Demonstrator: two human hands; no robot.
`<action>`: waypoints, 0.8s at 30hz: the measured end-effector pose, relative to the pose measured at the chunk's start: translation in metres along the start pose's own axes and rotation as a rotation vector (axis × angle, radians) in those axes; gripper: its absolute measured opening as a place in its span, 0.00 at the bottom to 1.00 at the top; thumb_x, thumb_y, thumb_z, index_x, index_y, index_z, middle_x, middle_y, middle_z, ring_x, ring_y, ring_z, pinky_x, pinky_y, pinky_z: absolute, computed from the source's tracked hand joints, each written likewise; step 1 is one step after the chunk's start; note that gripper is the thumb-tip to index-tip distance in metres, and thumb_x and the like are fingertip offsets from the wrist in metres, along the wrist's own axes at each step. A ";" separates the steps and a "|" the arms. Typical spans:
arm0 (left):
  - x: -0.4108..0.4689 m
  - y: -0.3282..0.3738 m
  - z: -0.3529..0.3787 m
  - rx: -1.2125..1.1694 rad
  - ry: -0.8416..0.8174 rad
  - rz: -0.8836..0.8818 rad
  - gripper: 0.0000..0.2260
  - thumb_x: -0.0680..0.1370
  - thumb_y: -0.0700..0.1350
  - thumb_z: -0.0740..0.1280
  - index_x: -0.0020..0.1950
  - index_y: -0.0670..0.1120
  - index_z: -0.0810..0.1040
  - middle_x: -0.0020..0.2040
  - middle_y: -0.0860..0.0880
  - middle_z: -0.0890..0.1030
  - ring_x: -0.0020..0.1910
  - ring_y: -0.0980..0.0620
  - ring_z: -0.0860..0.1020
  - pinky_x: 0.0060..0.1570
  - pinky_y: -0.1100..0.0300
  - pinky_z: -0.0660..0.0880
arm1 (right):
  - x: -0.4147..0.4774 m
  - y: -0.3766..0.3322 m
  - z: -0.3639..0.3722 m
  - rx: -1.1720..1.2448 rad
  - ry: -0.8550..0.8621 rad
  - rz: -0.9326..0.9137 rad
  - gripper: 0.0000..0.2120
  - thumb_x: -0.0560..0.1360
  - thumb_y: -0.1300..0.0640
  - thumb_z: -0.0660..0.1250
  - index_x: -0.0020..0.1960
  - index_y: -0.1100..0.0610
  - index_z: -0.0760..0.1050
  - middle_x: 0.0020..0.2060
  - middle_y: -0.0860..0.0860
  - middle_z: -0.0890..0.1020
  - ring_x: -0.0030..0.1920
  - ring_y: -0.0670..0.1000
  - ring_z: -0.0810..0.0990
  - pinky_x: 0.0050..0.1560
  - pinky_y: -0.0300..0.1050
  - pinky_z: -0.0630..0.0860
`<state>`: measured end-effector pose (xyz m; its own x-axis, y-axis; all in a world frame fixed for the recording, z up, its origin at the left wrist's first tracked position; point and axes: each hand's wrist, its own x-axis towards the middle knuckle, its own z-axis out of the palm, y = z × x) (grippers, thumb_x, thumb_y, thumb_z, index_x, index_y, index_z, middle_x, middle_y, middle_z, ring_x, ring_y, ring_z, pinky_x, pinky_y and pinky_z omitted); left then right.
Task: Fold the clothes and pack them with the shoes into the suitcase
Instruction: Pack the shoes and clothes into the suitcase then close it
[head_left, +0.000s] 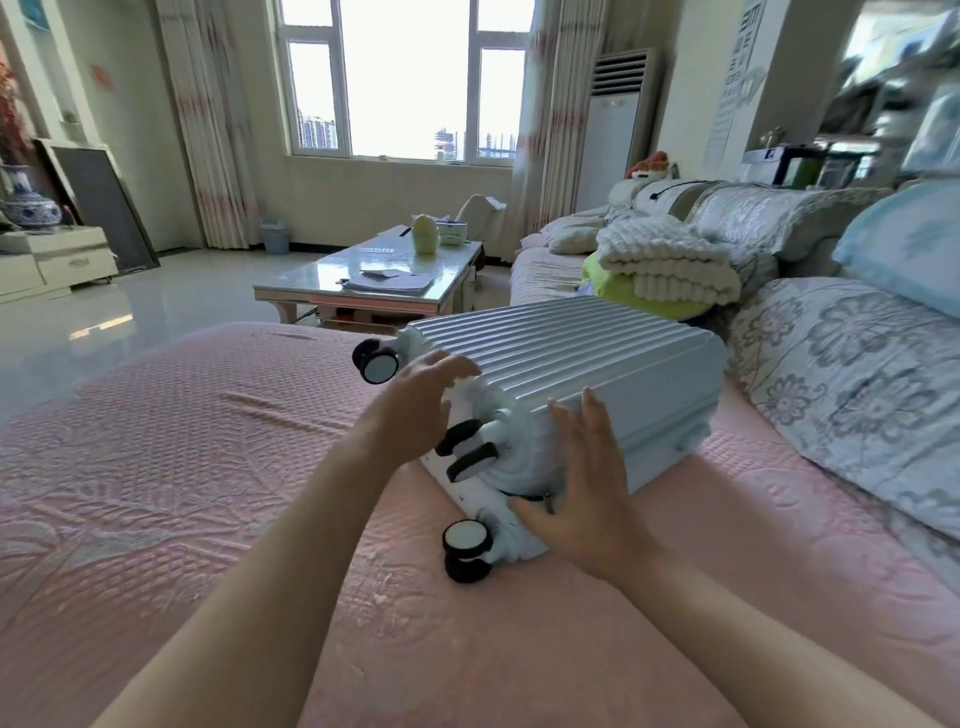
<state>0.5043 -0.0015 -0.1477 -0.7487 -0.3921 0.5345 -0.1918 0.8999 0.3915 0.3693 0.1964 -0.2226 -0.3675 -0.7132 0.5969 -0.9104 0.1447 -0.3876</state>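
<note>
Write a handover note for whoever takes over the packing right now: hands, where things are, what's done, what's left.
Left hand: open, resting on the suitcase at its wheeled end.
Right hand: open, fingers flat against its near side.
Suitcase: closed, lying on the pink bed cover, wheels toward you.
Done: nothing packed that I can see.
Left: open it, fold the clothes, pack them with the shoes. No shoes in view; a folded pile sits on the sofa behind.

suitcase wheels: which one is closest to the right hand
The bottom wheel, beside the thumb of the right hand; the other two sit higher, by the left hand.
</note>
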 end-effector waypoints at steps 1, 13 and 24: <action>0.008 0.001 0.001 0.061 -0.052 0.052 0.28 0.74 0.34 0.70 0.71 0.53 0.71 0.69 0.54 0.72 0.68 0.54 0.70 0.63 0.64 0.69 | 0.000 -0.006 0.007 0.015 -0.029 0.052 0.54 0.65 0.27 0.66 0.79 0.36 0.36 0.79 0.48 0.32 0.79 0.52 0.31 0.76 0.64 0.50; 0.045 -0.004 0.027 0.267 -0.158 0.089 0.36 0.67 0.58 0.78 0.74 0.61 0.69 0.71 0.56 0.72 0.70 0.51 0.69 0.64 0.48 0.72 | 0.003 0.040 0.013 0.058 -0.042 0.006 0.57 0.68 0.36 0.70 0.79 0.42 0.31 0.78 0.51 0.28 0.78 0.56 0.27 0.75 0.71 0.46; 0.061 0.119 0.118 0.525 -0.126 0.077 0.38 0.72 0.64 0.69 0.78 0.57 0.59 0.70 0.46 0.68 0.69 0.44 0.64 0.71 0.50 0.65 | -0.002 0.136 -0.138 -0.159 -0.369 0.247 0.52 0.72 0.62 0.71 0.77 0.30 0.42 0.80 0.36 0.43 0.80 0.45 0.50 0.77 0.48 0.59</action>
<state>0.3610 0.1039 -0.1570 -0.8371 -0.3248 0.4402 -0.4007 0.9118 -0.0892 0.2195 0.3123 -0.1795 -0.5109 -0.8360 0.2001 -0.8327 0.4236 -0.3566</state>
